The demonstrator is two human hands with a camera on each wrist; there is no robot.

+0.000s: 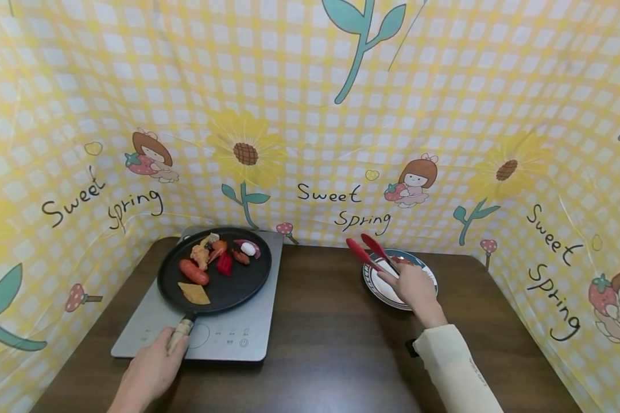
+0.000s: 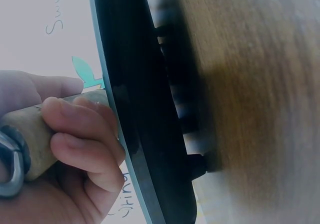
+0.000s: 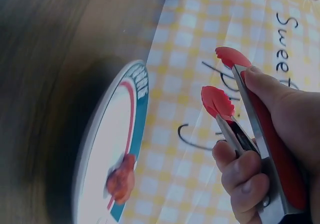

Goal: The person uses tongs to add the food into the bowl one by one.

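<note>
On the left, my left hand (image 1: 155,364) grips the light-coloured handle (image 2: 37,134) of a round black frying pan (image 1: 240,289). The pan holds a sausage (image 1: 193,272), a fried chicken piece (image 1: 200,256), a flat yellow piece (image 1: 193,293), a red piece (image 1: 224,264) and several other bits. My right hand (image 1: 418,289) holds red-tipped metal tongs (image 3: 260,119), thumb on one arm and fingers curled round the other. The tong tips stand apart with nothing between them. Below them is a white plate (image 3: 107,144) with a teal rim, bearing a reddish-brown food piece (image 3: 121,180).
Under the pan is a silver cooktop (image 1: 253,338) with a touch panel. A dark wooden table (image 1: 320,321) carries everything, with brown surface between cooktop and plate. A yellow checked cloth (image 1: 310,143) hangs behind and along both sides.
</note>
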